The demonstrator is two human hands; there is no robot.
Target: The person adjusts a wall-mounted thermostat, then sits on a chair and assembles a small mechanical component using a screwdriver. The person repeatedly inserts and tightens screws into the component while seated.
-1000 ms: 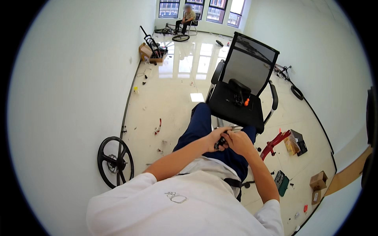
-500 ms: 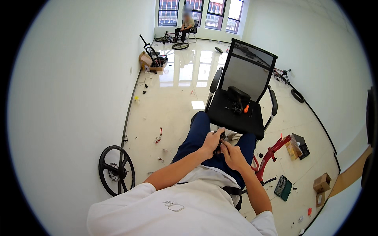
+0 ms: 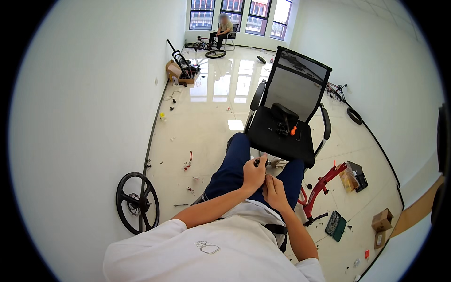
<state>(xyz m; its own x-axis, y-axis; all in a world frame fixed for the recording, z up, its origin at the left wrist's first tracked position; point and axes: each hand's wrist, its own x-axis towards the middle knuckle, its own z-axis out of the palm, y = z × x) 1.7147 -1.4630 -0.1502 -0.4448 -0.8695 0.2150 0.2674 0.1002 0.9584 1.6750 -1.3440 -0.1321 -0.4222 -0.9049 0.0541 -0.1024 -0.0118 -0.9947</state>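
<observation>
Over my lap, my left hand (image 3: 254,175) is wrapped round a small black part (image 3: 257,162), whose end shows at the top of the fist. Its exact kind is hidden by the fingers. Just below and to the right, my right hand (image 3: 276,191) is closed with fingertips pinched together; whatever they hold is too small to make out. In front of my knees stands a black mesh-backed chair (image 3: 263,136). On its seat lie a black bicycle saddle (image 3: 285,113), some dark metal parts (image 3: 282,128) and an orange-handled screwdriver (image 3: 293,130).
A red bicycle frame (image 3: 321,187) lies to my right, by a green tool case (image 3: 337,225) and cardboard boxes (image 3: 383,220). A black spoked wheel (image 3: 137,203) leans on the left wall. Small parts litter the floor. A person (image 3: 223,32) sits far off by the windows.
My left fist has turned, and the black part now shows less, only at its top. My right hand has drawn slightly down, its fingers pinched closer together.
</observation>
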